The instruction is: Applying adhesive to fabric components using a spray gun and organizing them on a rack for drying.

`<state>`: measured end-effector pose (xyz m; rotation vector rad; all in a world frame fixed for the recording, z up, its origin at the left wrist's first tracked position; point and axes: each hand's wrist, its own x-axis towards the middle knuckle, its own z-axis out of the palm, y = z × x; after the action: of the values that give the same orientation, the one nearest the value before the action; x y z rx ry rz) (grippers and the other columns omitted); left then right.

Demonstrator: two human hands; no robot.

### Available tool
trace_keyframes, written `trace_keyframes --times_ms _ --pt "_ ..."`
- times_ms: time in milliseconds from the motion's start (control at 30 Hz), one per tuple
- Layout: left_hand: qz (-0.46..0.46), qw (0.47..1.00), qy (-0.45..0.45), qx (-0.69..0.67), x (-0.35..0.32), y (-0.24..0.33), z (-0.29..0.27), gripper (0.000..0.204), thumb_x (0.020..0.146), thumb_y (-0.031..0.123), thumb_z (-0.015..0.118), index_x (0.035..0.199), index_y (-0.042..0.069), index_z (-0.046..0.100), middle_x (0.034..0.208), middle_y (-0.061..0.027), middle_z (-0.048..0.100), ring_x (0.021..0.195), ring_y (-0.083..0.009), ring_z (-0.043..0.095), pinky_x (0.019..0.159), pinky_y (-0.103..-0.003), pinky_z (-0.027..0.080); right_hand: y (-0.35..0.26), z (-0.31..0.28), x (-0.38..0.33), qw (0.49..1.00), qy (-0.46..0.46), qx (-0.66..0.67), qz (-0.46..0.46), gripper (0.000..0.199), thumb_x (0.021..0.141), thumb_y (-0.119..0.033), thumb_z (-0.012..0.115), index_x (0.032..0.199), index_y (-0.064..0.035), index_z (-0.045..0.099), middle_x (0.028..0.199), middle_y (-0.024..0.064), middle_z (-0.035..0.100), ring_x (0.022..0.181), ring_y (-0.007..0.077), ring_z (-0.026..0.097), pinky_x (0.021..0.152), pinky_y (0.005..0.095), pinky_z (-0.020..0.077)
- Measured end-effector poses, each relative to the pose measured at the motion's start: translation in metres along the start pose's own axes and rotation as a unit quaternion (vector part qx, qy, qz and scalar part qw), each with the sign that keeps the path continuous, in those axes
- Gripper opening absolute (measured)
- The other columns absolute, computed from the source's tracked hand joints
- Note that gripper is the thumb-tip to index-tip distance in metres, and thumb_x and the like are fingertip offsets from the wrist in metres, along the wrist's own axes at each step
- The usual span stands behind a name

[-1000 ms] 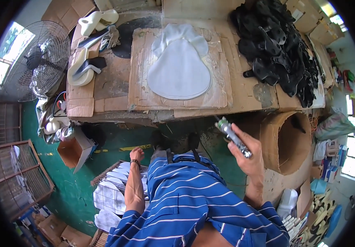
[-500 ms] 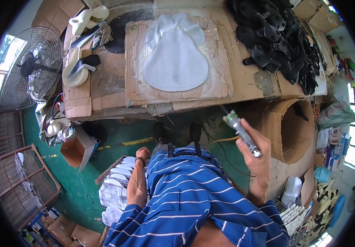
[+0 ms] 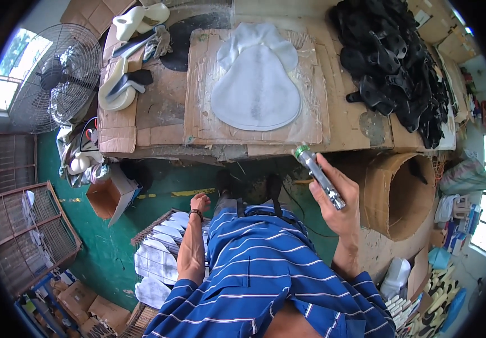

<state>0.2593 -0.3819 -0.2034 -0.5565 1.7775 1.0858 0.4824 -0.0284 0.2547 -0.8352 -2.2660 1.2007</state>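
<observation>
My right hand (image 3: pixel 337 194) is closed around a silver metal spray gun (image 3: pixel 323 179) with a green ring at its front end. It holds the gun in the air just off the near table edge, pointing up-left toward the pale sheets. A large white rounded piece of sheet material (image 3: pixel 257 93) lies flat on a stained cardboard square (image 3: pixel 198 121), with faint grey marks down its middle. Behind it, another pale sheet (image 3: pixel 257 39) with a wavy outline adjoins its narrow end. My left hand (image 3: pixel 200 201) hangs beside my body with its fingers curled, apparently holding nothing.
Black moulded parts (image 3: pixel 392 67) are heaped at the table's right. White curved pieces (image 3: pixel 118 93) and a grey glove (image 3: pixel 161 42) lie at its left, beside a fan (image 3: pixel 54 79). A cardboard drum (image 3: pixel 386 194) stands below right; a wire rack (image 3: pixel 158 248) holds pale pieces.
My right hand has moved left and closer to the table edge with the spray gun. My left hand has risen slightly. The whole view has shifted, so the table appears farther right.
</observation>
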Motion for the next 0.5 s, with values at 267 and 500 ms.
trace_keyframes --times_ms 267,500 --pt "-0.009 1.0 0.001 0.001 0.004 -0.008 -0.002 0.038 0.096 0.011 0.062 0.133 0.006 0.064 0.098 -0.0073 0.073 0.084 -0.0224 0.073 0.075 -0.045 0.061 0.012 -0.008 0.013 0.994 0.09 -0.059 0.004 0.052 0.089 0.002 0.074 0.14 -0.0006 0.062 0.106 0.0199 0.073 0.089 0.0304 0.073 0.079 0.0353 0.0565" --pt "-0.036 0.997 0.007 0.071 0.011 -0.012 -0.014 0.037 0.095 0.013 0.064 0.131 0.007 0.064 0.099 -0.0077 0.074 0.085 -0.0232 0.074 0.075 -0.046 0.06 0.011 -0.03 -0.012 0.992 0.056 -0.099 0.057 0.052 0.089 0.001 0.074 0.14 0.0006 0.061 0.104 0.019 0.073 0.088 0.0312 0.072 0.079 0.0356 0.0553"
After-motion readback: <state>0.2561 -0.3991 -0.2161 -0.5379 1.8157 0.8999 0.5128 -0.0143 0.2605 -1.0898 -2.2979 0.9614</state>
